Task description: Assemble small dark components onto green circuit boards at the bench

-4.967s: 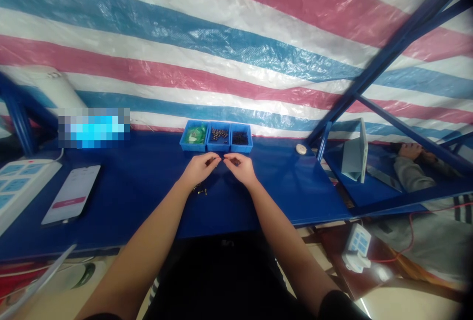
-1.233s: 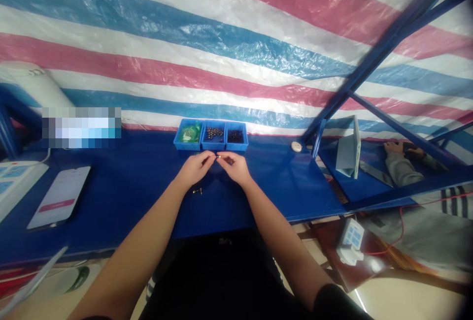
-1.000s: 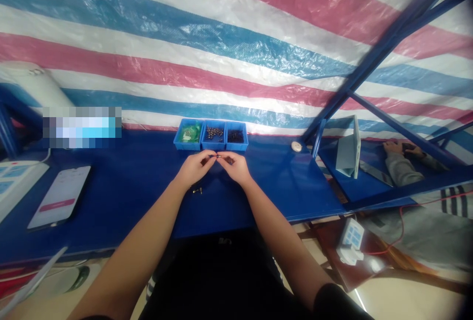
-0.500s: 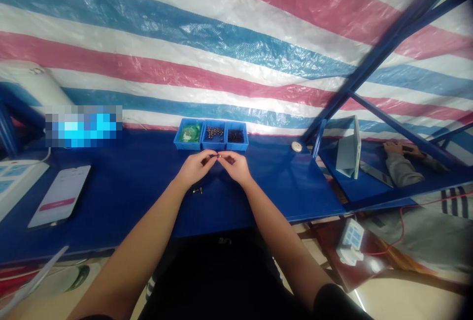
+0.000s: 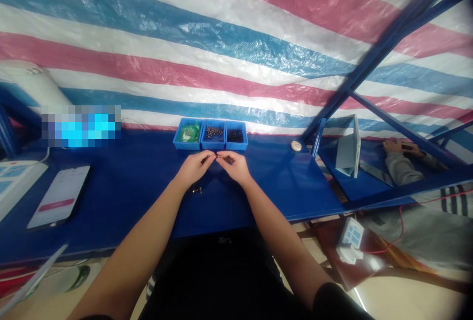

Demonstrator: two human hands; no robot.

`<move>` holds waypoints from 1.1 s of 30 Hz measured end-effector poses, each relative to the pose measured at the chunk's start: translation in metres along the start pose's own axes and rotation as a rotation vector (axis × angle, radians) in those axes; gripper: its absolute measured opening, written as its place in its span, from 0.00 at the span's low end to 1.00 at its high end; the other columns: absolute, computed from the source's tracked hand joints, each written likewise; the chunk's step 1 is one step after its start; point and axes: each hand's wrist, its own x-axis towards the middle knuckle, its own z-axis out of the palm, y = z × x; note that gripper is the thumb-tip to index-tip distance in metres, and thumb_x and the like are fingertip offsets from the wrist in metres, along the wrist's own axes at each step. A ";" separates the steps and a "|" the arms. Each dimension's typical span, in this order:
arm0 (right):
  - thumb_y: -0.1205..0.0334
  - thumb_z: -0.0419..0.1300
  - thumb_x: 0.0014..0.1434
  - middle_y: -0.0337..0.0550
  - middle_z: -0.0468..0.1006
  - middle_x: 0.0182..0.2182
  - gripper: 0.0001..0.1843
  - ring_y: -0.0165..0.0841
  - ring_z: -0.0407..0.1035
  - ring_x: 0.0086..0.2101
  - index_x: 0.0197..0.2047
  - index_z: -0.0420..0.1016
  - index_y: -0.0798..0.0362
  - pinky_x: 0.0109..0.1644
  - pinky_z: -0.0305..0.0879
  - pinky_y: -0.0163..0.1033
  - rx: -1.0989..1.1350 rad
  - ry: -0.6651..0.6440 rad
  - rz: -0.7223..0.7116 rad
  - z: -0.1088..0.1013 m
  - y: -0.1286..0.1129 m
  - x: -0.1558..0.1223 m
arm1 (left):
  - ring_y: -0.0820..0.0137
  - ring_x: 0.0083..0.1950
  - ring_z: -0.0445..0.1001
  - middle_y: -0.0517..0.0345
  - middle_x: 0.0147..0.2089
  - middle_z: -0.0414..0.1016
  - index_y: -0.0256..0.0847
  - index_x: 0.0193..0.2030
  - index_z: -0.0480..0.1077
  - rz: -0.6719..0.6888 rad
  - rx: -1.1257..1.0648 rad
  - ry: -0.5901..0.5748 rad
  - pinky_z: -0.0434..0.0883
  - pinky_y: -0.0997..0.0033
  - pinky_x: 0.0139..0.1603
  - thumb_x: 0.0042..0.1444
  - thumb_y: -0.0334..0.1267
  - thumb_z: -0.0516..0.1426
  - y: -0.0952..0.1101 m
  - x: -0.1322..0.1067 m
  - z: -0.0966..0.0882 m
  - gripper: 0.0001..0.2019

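My left hand and my right hand meet fingertip to fingertip just in front of the blue bins. Both are closed in a pinch. Between the tips sits a tiny dark piece, mostly hidden by the fingers and too small to name. A couple of small brass-coloured metal parts lie on the blue table near my left wrist. Behind my hands stand three joined bins: the left bin with a green bag, the middle bin with small metal parts, the right bin with dark pieces.
A phone lies on the left by a white power strip. A round white object sits right of the bins. Past the blue frame post are a propped tablet and another person's hands.
My fingertips have shifted very slightly, and the small piece between them shows less than before. Otherwise the scene looks the same.
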 end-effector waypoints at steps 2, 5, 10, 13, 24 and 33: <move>0.52 0.65 0.54 0.44 0.82 0.35 0.17 0.34 0.75 0.33 0.44 0.81 0.52 0.41 0.73 0.40 0.005 0.012 0.009 0.000 0.000 0.000 | 0.72 0.31 0.73 0.60 0.33 0.77 0.44 0.48 0.73 -0.012 -0.014 0.014 0.67 0.75 0.34 0.64 0.50 0.50 -0.001 0.000 0.001 0.17; 0.52 0.65 0.54 0.44 0.82 0.35 0.17 0.34 0.75 0.33 0.43 0.81 0.52 0.41 0.73 0.40 0.016 0.019 0.001 0.000 0.001 0.000 | 0.72 0.29 0.72 0.61 0.30 0.76 0.44 0.50 0.72 -0.008 -0.030 0.042 0.68 0.75 0.34 0.63 0.51 0.52 -0.002 -0.001 0.002 0.18; 0.53 0.66 0.54 0.44 0.82 0.34 0.16 0.34 0.75 0.33 0.43 0.81 0.52 0.41 0.73 0.40 0.016 0.006 -0.002 0.001 0.002 0.000 | 0.72 0.29 0.72 0.59 0.31 0.77 0.43 0.44 0.74 0.019 0.012 0.044 0.67 0.74 0.34 0.64 0.51 0.50 -0.004 0.000 0.002 0.17; 0.52 0.66 0.54 0.44 0.82 0.35 0.17 0.34 0.75 0.33 0.44 0.81 0.52 0.41 0.73 0.40 0.008 0.003 0.001 0.001 0.001 0.000 | 0.72 0.31 0.74 0.59 0.34 0.78 0.43 0.44 0.73 0.012 0.010 0.030 0.68 0.75 0.35 0.64 0.50 0.50 -0.004 0.001 0.001 0.16; 0.50 0.66 0.52 0.45 0.82 0.36 0.17 0.36 0.76 0.35 0.42 0.81 0.51 0.43 0.74 0.42 0.078 0.015 0.062 0.001 0.003 0.001 | 0.72 0.29 0.72 0.62 0.31 0.76 0.45 0.49 0.72 -0.017 0.000 0.033 0.68 0.75 0.34 0.63 0.50 0.51 -0.007 0.000 0.004 0.16; 0.51 0.66 0.52 0.45 0.82 0.35 0.18 0.35 0.76 0.34 0.43 0.81 0.53 0.42 0.74 0.41 0.086 0.002 0.059 0.001 0.000 0.000 | 0.71 0.31 0.74 0.60 0.34 0.78 0.45 0.46 0.73 -0.004 0.016 0.007 0.68 0.74 0.36 0.64 0.51 0.50 -0.003 0.000 0.001 0.16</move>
